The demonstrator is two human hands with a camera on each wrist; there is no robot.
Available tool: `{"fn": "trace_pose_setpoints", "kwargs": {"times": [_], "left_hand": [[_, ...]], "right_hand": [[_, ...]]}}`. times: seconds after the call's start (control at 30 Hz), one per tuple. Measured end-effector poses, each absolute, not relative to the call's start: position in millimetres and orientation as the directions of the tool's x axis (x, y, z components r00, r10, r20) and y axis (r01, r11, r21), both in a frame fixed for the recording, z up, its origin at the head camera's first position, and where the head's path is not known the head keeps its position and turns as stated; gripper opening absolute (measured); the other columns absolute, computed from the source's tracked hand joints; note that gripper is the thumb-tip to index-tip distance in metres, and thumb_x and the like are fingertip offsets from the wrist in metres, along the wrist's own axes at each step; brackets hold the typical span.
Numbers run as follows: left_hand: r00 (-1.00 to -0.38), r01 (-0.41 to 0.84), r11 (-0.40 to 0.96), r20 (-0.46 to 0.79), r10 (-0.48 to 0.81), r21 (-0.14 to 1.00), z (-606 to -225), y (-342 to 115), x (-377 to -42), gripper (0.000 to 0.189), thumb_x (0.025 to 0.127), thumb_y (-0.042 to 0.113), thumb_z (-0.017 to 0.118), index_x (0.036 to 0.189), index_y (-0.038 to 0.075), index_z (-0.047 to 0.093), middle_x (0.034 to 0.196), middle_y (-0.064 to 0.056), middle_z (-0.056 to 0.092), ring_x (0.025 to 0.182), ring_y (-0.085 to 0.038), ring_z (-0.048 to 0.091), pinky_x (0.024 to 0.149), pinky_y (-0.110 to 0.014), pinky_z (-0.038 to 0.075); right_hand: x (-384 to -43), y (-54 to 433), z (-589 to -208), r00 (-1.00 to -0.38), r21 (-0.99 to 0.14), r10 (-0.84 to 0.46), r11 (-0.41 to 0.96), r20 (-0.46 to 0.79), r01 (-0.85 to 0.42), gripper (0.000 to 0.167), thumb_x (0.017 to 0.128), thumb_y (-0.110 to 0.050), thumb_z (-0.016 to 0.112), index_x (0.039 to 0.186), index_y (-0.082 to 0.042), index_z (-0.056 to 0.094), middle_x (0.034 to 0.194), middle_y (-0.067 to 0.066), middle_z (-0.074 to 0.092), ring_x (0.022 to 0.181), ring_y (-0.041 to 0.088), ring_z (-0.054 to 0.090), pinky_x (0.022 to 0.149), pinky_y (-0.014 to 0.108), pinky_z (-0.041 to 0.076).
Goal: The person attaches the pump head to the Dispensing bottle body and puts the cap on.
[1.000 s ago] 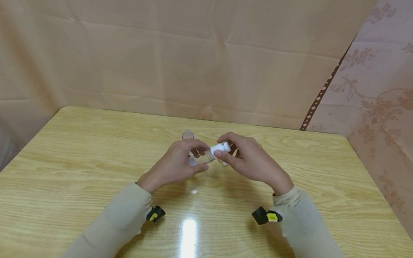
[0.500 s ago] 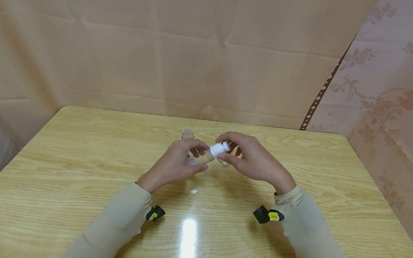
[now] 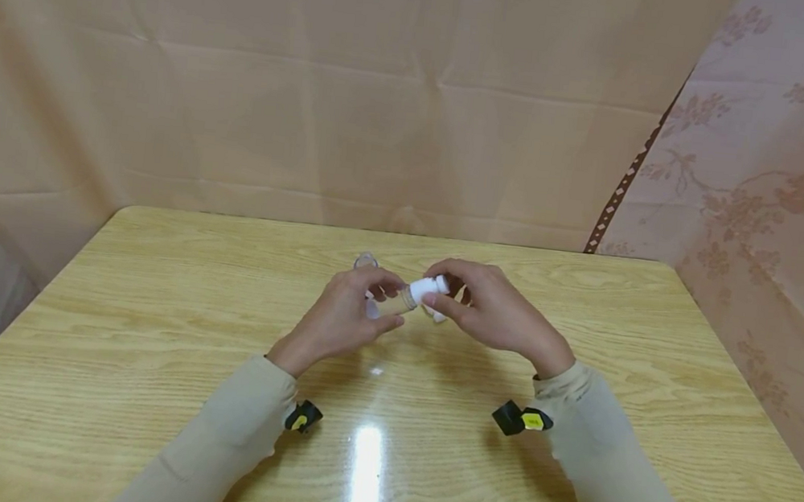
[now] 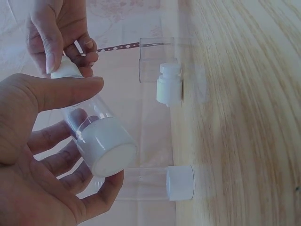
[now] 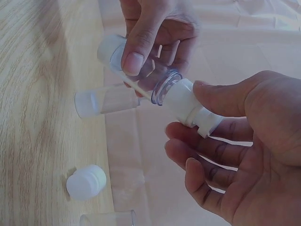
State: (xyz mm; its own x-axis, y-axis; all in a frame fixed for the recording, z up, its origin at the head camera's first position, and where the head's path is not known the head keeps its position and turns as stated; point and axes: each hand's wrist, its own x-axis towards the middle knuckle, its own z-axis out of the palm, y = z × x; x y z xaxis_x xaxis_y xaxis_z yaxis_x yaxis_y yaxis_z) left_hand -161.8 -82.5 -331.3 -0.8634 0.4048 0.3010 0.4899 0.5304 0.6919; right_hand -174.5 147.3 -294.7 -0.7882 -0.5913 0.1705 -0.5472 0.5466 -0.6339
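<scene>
My left hand (image 3: pixel 345 310) grips a clear bottle with a white base (image 4: pixel 113 148), tilted above the table, with the thumb along one side and the fingers curled round the other. At the bottle's threaded neck, a white pump top (image 5: pixel 186 101) lines up with the mouth, its collar right against the threads. The thumb and fingertips of my right hand (image 3: pixel 494 304) pinch that pump top, while its other fingers curl loosely below.
A second clear bottle with a white base (image 5: pixel 110 100) stands on the wood-grain table (image 3: pixel 184 327) behind the hands. Near it are another white pump top (image 4: pixel 169 87) and a clear cap (image 4: pixel 155 61). A beige curtain (image 3: pixel 358 101) hangs beyond the table's far edge.
Half a second ago my right thumb had slid toward the edge of the pump top; now it lies across the collar again. The bottle and left hand have barely moved.
</scene>
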Motion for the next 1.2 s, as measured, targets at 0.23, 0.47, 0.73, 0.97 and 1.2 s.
{"fn": "trace_pose_setpoints", "kwargs": {"times": [0.23, 0.47, 0.73, 0.97, 1.2], "left_hand": [[-0.863, 0.491, 0.518, 0.309, 0.4, 0.701, -333.1, -82.4, -161.6, 0.035, 0.082, 0.007, 0.084, 0.113, 0.001, 0.071, 0.108, -0.013, 0.071, 0.098, -0.034, 0.065, 0.085, -0.047, 0.055], [-0.851, 0.51, 0.502, 0.325, 0.412, 0.699, -334.6, -82.9, -162.6, 0.033, 0.083, 0.005, 0.084, 0.112, 0.0, 0.07, 0.103, -0.011, 0.069, 0.096, -0.035, 0.066, 0.085, -0.047, 0.056], [-0.852, 0.509, 0.504, 0.321, 0.414, 0.698, -336.0, -82.8, -164.0, 0.034, 0.082, 0.005, 0.084, 0.113, -0.001, 0.07, 0.103, -0.012, 0.069, 0.096, -0.034, 0.065, 0.085, -0.044, 0.055], [-0.848, 0.514, 0.499, 0.326, 0.418, 0.698, -336.3, -83.1, -164.4, 0.034, 0.082, 0.005, 0.084, 0.113, -0.001, 0.07, 0.102, -0.011, 0.069, 0.096, -0.034, 0.065, 0.085, -0.043, 0.055], [-0.848, 0.515, 0.496, 0.328, 0.417, 0.699, -336.2, -83.1, -164.1, 0.034, 0.083, 0.006, 0.084, 0.113, 0.0, 0.07, 0.102, -0.01, 0.069, 0.096, -0.034, 0.065, 0.085, -0.044, 0.055]], "right_hand": [[-174.8, 148.3, -295.0, -0.798, -0.636, -0.584, 0.561, 0.15, -0.531, 0.021, 0.101, -0.021, 0.066, 0.116, -0.007, 0.068, 0.087, 0.0, 0.066, 0.073, 0.019, 0.058, 0.062, 0.033, 0.049], [-174.9, 150.3, -294.7, -0.8, -0.625, -0.576, 0.566, 0.166, -0.538, 0.032, 0.1, -0.022, 0.068, 0.126, -0.005, 0.065, 0.101, 0.001, 0.068, 0.089, 0.017, 0.061, 0.075, 0.035, 0.054], [-174.0, 151.9, -293.3, -0.783, -0.628, -0.589, 0.537, 0.197, -0.562, 0.036, 0.097, -0.014, 0.071, 0.131, -0.005, 0.062, 0.109, 0.004, 0.068, 0.094, 0.019, 0.062, 0.079, 0.037, 0.054], [-174.3, 150.8, -294.0, -0.777, -0.624, -0.592, 0.529, 0.214, -0.575, 0.031, 0.095, -0.009, 0.072, 0.125, -0.004, 0.065, 0.11, 0.004, 0.068, 0.094, 0.019, 0.062, 0.079, 0.037, 0.054], [-175.0, 150.0, -294.6, -0.784, -0.63, -0.589, 0.537, 0.196, -0.561, 0.028, 0.098, -0.015, 0.07, 0.124, -0.005, 0.066, 0.103, 0.001, 0.068, 0.09, 0.017, 0.06, 0.078, 0.037, 0.053]]}}
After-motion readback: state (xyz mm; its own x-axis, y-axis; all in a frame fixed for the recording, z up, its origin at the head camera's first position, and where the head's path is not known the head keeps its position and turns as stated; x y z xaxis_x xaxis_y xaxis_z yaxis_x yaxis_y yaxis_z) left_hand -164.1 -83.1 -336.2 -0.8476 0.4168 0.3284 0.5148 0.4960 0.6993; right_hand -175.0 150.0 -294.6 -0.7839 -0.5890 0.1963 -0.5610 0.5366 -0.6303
